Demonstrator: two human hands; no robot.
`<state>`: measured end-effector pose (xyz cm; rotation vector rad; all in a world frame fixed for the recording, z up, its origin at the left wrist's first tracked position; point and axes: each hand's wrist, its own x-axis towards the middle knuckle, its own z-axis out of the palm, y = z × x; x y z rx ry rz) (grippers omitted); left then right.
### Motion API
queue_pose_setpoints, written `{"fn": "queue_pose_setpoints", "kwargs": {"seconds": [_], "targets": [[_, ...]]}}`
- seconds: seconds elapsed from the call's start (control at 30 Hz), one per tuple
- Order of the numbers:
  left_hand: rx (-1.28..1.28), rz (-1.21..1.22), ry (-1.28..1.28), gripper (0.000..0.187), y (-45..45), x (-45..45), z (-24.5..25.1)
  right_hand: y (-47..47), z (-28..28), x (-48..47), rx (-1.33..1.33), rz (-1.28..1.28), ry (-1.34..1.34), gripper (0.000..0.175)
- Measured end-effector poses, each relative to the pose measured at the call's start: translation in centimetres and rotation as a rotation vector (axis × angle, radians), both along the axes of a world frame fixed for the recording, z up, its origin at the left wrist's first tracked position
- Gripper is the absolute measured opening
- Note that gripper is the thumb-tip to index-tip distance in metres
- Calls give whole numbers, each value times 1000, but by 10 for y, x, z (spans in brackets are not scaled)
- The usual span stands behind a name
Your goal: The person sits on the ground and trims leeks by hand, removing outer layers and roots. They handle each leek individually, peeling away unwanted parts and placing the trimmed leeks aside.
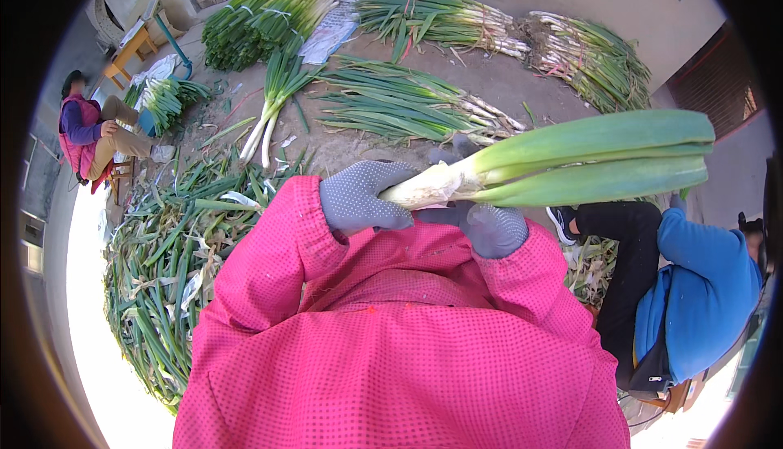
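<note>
In grey dotted gloves, both my hands are on one thick green onion (581,158) in front of my chest. My left hand (370,195) grips the lower end of its white stalk. My right hand (489,219) is around the stalk from below, near where the green leaves begin; some fingers show above the stalk. The leaves point to the right, cut off blunt at their ends. Just beyond my hands, a loose pile of green onions (410,100) lies on the ground, and a few cleaned ones (272,100) lie left of it.
Trimmed leaves (177,265) form a large heap at my left. Tied green onion bundles (269,18) (446,21) (587,60) lie along the wall. A person in blue (697,290) sits close at my right; a person in a pink vest (92,128) sits at far left beside another bundle (165,100).
</note>
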<state>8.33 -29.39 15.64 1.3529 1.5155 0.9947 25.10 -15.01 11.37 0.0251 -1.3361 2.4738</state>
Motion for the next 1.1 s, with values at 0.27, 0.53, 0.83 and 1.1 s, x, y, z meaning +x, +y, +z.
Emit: {"fn": "queue_pose_setpoints", "kwargs": {"seconds": [0.27,0.53,0.83,1.1], "targets": [[-39,143,639,33,27,8,-80,-9,-107,62,-645,-368,-396,40],[212,140,665,29,46,57,-109,-3,-131,59,-611,-318,-413,51],[237,42,777,22,73,72,-133,4,-139,65,-603,-208,-349,65],[147,409,221,19,68,66,-139,4,-136,66,-578,-231,-412,62]]}}
